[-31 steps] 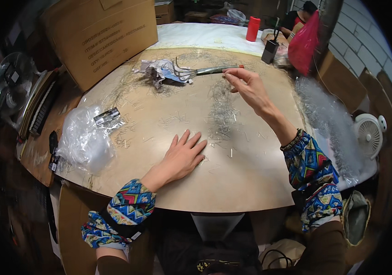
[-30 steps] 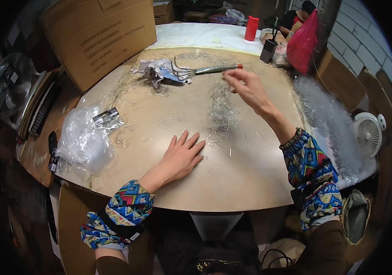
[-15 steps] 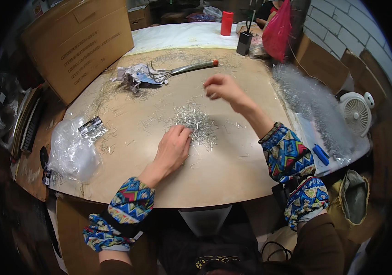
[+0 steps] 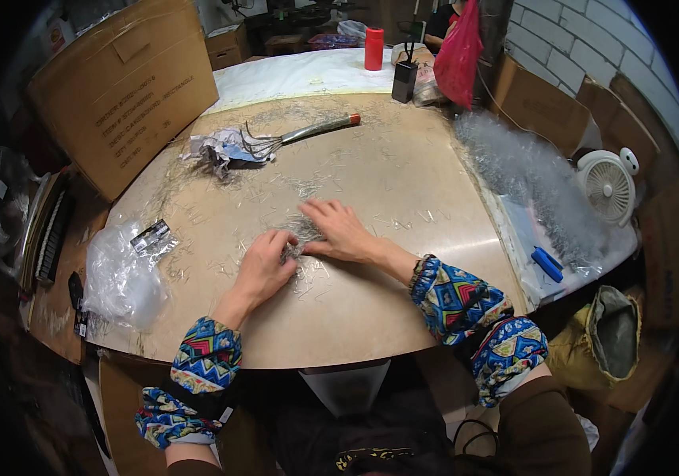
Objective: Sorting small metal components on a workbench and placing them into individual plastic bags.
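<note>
A small heap of thin silvery bent wire pieces (image 4: 301,228) lies on the tan tabletop (image 4: 387,317) between my hands. Curled fingers of my left hand (image 4: 264,266) close on a clump of these wire pieces at the heap's near left side. My right hand (image 4: 342,231) rests over the heap's right side, fingers stretched out and slightly blurred, its thumb close to the left fingertips. Part of the heap is hidden under it. Farther off lies a small hand rake (image 4: 316,128), its tines against crumpled paper (image 4: 228,151).
A large cardboard box (image 4: 129,103) stands at the far left; a clear plastic bag (image 4: 121,278) lies nearer. Along the right are a mass of silvery wire pieces (image 4: 522,178), a white fan (image 4: 608,186) and a blue tool (image 4: 546,263). A red cylinder (image 4: 374,49) stands behind.
My right hand has come down from the air at the right onto the heap. My left hand now grips a clump of wire pieces. The whole view has shifted slightly.
</note>
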Tool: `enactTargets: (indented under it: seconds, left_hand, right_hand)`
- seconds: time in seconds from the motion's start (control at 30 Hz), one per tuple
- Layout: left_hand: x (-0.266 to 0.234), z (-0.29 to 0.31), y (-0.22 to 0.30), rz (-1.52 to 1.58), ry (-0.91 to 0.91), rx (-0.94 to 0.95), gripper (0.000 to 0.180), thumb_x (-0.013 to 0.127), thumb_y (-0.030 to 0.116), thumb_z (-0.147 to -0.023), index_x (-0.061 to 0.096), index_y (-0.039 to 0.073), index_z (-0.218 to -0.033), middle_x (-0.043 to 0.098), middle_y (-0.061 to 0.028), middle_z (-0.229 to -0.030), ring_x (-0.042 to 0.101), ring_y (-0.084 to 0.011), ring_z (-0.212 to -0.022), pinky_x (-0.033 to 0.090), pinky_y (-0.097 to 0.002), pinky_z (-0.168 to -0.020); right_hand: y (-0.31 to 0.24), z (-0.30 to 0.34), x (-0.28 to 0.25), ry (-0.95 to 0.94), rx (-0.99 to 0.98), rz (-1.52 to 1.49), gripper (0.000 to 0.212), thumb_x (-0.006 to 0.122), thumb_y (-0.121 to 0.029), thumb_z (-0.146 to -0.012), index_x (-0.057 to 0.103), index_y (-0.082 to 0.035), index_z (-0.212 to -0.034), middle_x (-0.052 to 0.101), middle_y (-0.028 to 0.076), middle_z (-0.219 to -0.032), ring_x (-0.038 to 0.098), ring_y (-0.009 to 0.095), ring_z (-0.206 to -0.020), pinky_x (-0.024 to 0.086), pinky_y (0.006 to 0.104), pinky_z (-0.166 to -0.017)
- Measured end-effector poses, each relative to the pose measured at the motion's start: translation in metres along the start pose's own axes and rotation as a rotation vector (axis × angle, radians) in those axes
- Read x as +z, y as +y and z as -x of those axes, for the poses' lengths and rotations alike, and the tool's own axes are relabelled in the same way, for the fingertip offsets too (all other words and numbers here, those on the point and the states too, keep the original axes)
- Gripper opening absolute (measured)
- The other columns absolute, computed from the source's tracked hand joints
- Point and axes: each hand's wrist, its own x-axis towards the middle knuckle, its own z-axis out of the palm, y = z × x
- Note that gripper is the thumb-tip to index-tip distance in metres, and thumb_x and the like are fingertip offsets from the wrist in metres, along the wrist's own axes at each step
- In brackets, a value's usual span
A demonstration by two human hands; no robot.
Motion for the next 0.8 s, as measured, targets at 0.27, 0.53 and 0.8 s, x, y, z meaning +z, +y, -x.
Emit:
enactTargets:
  seconds: [0.27, 0.53, 0.8]
  left_hand:
    - [-0.028, -0.035, 0.014, 0.737, 0.506, -0.289, 0.024, 0.059, 0.004, -0.083, 0.06, 0.0, -0.107, 0.059, -0.0061, -0.091, 0.054, -0.0085, -0.079, 0.048, -0.0257, -0.068]
    - [-0.024, -0.005, -0.008, -0.045, 0.308, -0.213, 0.034, 0.061, 0.012, -0.087, 0.055, 0.001, -0.12, 0.058, -0.0141, -0.11, 0.053, -0.029, -0.103, 0.043, -0.0394, -0.093]
    - [-0.007, 0.025, -0.018, -0.362, 0.004, -0.244, 0.039, 0.054, 0.021, -0.093, 0.053, 0.003, -0.128, 0.05, -0.0184, -0.135, 0.043, -0.0361, -0.128, 0.036, -0.0443, -0.106]
  right_hand:
    - [-0.012, -0.047, -0.051, 0.112, 0.282, -0.552, 0.036, 0.068, -0.018, -0.08, 0.059, 0.001, -0.11, 0.067, 0.017, -0.089, 0.066, 0.025, -0.077, 0.052, 0.0352, -0.069]
    - [0.004, -0.049, -0.039, -0.044, 0.385, -0.411, 0.042, 0.068, -0.024, -0.083, 0.061, -0.003, -0.118, 0.066, 0.018, -0.094, 0.064, 0.028, -0.084, 0.052, 0.0376, -0.076]
    - [-0.019, 0.008, 0.009, -0.03, -0.07, 0.294, 0.038, 0.06, -0.032, -0.09, 0.058, -0.011, -0.121, 0.056, 0.014, -0.122, 0.051, 0.034, -0.115, 0.042, 0.049, -0.093]
